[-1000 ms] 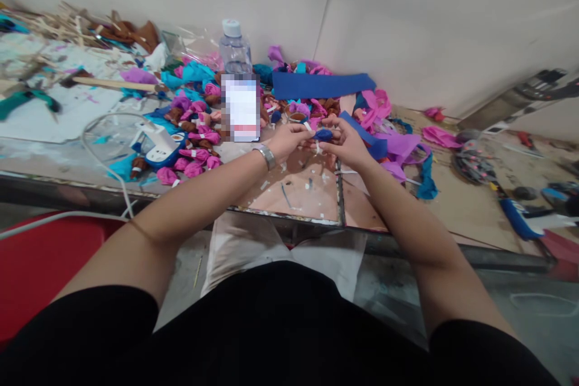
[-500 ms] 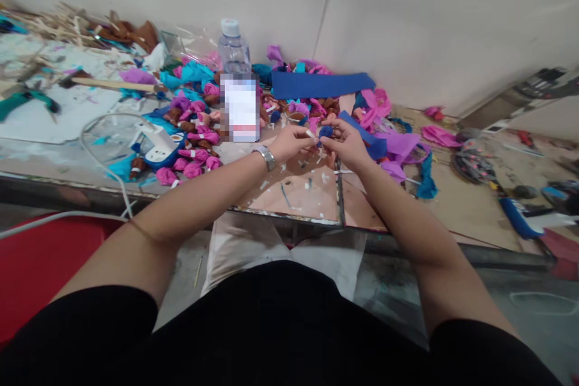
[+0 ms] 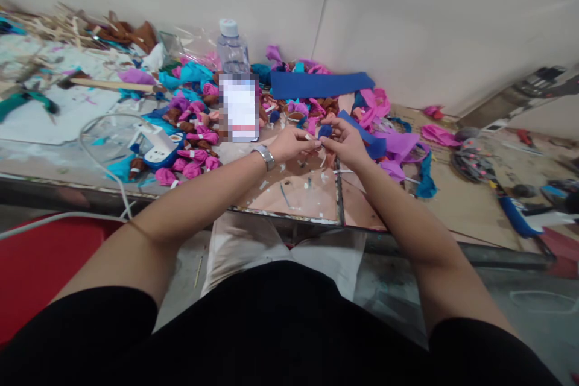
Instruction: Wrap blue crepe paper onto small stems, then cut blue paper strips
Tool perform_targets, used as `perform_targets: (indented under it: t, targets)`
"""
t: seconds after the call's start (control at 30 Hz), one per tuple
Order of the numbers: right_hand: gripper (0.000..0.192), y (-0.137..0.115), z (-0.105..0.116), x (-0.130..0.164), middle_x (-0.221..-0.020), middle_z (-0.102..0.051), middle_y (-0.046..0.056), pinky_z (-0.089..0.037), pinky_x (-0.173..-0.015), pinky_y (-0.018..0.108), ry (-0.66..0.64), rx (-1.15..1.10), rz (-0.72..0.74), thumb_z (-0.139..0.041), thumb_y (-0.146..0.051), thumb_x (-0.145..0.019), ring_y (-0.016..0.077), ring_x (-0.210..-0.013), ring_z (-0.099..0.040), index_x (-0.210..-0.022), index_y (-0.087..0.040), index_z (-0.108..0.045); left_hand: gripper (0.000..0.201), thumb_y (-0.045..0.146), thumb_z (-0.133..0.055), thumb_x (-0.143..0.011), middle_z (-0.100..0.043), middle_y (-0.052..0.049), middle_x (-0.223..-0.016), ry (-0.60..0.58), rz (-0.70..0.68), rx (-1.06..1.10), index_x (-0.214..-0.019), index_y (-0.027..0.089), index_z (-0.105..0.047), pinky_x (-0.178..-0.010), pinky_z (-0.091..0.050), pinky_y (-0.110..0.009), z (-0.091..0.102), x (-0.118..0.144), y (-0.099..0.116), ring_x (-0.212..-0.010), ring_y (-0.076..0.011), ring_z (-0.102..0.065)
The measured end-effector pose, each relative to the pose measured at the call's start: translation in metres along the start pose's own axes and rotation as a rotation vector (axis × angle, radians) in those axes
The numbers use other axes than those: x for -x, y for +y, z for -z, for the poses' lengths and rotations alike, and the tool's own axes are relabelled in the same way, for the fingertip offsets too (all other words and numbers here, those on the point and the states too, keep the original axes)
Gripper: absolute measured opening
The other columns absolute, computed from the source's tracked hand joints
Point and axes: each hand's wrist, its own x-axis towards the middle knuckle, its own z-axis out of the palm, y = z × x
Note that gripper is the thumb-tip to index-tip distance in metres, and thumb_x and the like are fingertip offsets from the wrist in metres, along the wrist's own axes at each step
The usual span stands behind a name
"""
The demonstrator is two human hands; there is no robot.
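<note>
A small dark blue bundle of crepe paper [image 3: 324, 131] is pinched between both hands above the worktable [image 3: 298, 190]. My left hand [image 3: 292, 143], with a metal watch at the wrist, grips its left side together with a bit of white tape. My right hand [image 3: 346, 142] closes on its right side, fingers curled over it. Pink and brown finished bundles [image 3: 195, 154] lie in a pile to the left of my hands.
A water bottle [image 3: 233, 48] and a blurred phone [image 3: 239, 108] stand behind the hands. A long blue paper strip [image 3: 321, 84], pink and purple scraps [image 3: 398, 148], a white power strip [image 3: 156, 143] with cable, and wooden sticks [image 3: 108, 83] crowd the table. Tools lie far right.
Both hands have shifted slightly, turning the blue bundle between the fingers; it now sits a little higher and more rounded. Nothing else has moved.
</note>
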Motion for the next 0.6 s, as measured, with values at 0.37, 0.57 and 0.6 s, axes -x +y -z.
perform_targets:
  t: [0.37, 0.57, 0.6]
  targets:
    - [0.069, 0.007, 0.006, -0.004, -0.083, -0.067, -0.002, -0.046, -0.054, 0.021, 0.013, 0.066, 0.018, -0.090, -0.064, -0.070, 0.0111, -0.065, -0.059, -0.118, -0.025, -0.061, 0.033, 0.035, -0.094, -0.071, -0.079, -0.008, -0.081, 0.135, 0.092, 0.381, -0.083, 0.011, -0.074, -0.072, -0.060, -0.026, -0.006, -0.004, 0.006, -0.074, -0.0152, -0.075]
    - [0.052, 0.003, 0.003, -0.001, -0.073, -0.072, -0.003, -0.046, -0.050, 0.022, 0.006, 0.093, 0.037, -0.085, -0.056, -0.078, 0.0099, -0.052, -0.057, -0.113, -0.023, -0.063, 0.030, 0.030, -0.092, -0.074, -0.079, -0.007, -0.082, 0.202, 0.094, 0.425, -0.086, 0.012, -0.072, -0.072, -0.062, -0.027, -0.004, -0.004, 0.009, -0.071, -0.0144, -0.074]
    - [0.048, 0.002, 0.002, 0.000, -0.073, -0.073, -0.003, -0.048, -0.050, 0.023, 0.016, 0.099, 0.040, -0.083, -0.054, -0.080, 0.0104, -0.051, -0.057, -0.112, -0.023, -0.064, 0.030, 0.030, -0.092, -0.073, -0.079, -0.006, -0.082, 0.210, 0.097, 0.425, -0.087, 0.012, -0.071, -0.071, -0.062, -0.027, -0.004, -0.005, 0.009, -0.070, -0.0143, -0.074]
